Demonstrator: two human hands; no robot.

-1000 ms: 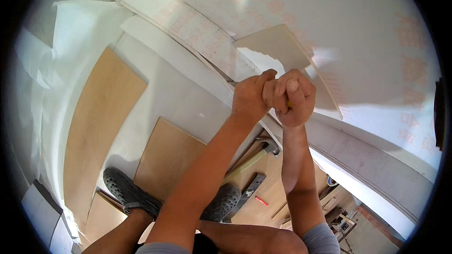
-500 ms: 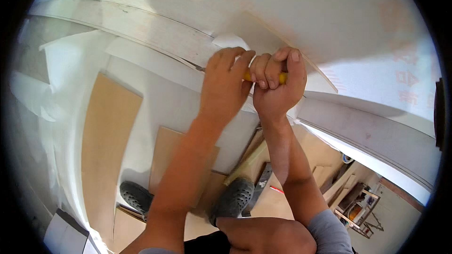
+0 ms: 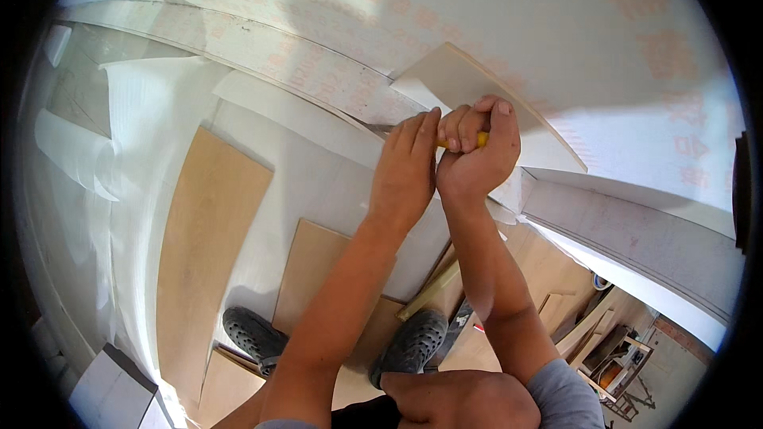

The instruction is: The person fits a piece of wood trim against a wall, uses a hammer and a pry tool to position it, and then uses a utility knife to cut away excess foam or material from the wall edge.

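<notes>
My right hand is closed around the yellow handle of a hand tool. My left hand is closed on the same tool, farther along toward its grey metal blade. The blade points left, with its tip at the lower edge of a pale board strip; the fingers hide much of the tool, so its exact kind is unclear. Just beyond my hands, a small thin board leans at a slant against the white printed surface.
A long wood-coloured plank lies to the left, near shorter boards. White foam sheeting spreads at far left. My dark clogs stand among the boards. A small wooden frame is at lower right, beyond a long ledge.
The whole view has shifted, so the scene sits farther right and slightly lower. Both hands still grip the tool, with its blade still at the strip's edge.
</notes>
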